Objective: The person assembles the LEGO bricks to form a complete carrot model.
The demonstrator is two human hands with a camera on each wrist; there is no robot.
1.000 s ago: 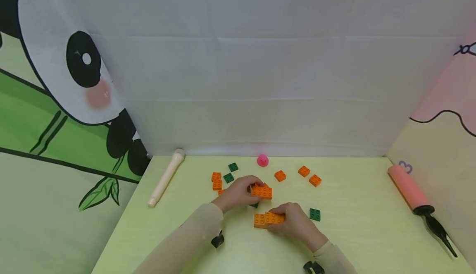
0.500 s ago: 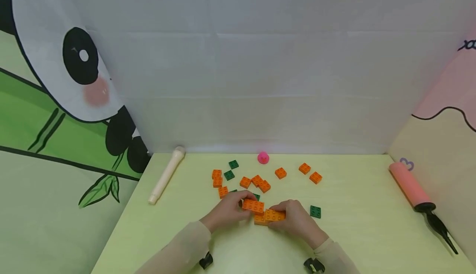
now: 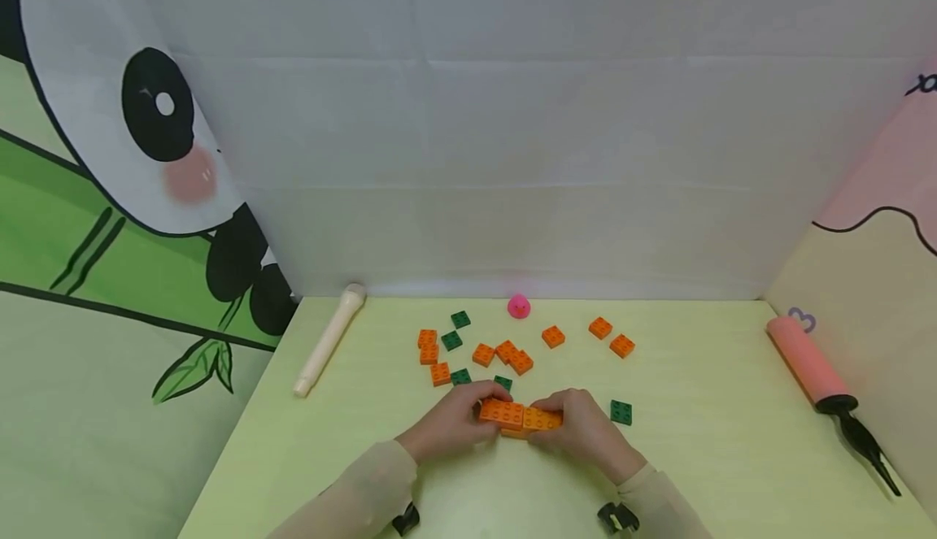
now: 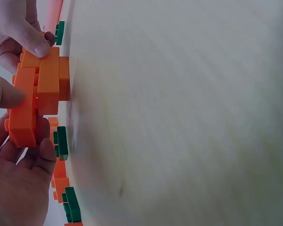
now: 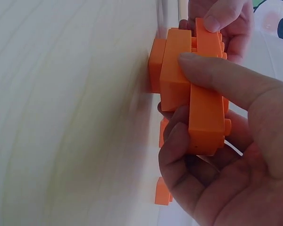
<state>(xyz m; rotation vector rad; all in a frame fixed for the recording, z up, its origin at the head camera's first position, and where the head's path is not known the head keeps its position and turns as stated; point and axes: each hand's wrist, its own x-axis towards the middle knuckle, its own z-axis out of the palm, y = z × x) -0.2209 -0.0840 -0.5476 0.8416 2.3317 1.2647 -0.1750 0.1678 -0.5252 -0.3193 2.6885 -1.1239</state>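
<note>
Close to the front of the table, my left hand (image 3: pixel 455 419) pinches a long orange toy brick (image 3: pixel 501 414) between thumb and fingers. It lies end to end with another orange brick (image 3: pixel 543 419) at the top of a small orange stack, gripped by my right hand (image 3: pixel 584 435). Under both, a lower orange brick (image 3: pixel 515 434) of that stack shows. In the left wrist view a narrow gap runs between my left hand's brick (image 4: pixel 23 110) and the middle brick (image 4: pixel 49 84). The right wrist view has my right thumb (image 5: pixel 203 70) pressing the stack's side.
Loose orange bricks (image 3: pixel 483 354) and green bricks (image 3: pixel 451 341) lie beyond my hands; one green brick (image 3: pixel 621 412) is to the right. A pink ball (image 3: pixel 518 306) sits at the back. A pale stick (image 3: pixel 331 341) lies left, a pink cylinder with black nozzle (image 3: pixel 808 364) right.
My left hand has brought its orange brick toward me, down onto the stack, level with the right-hand brick. My right hand has stayed in place, gripping the stack.
</note>
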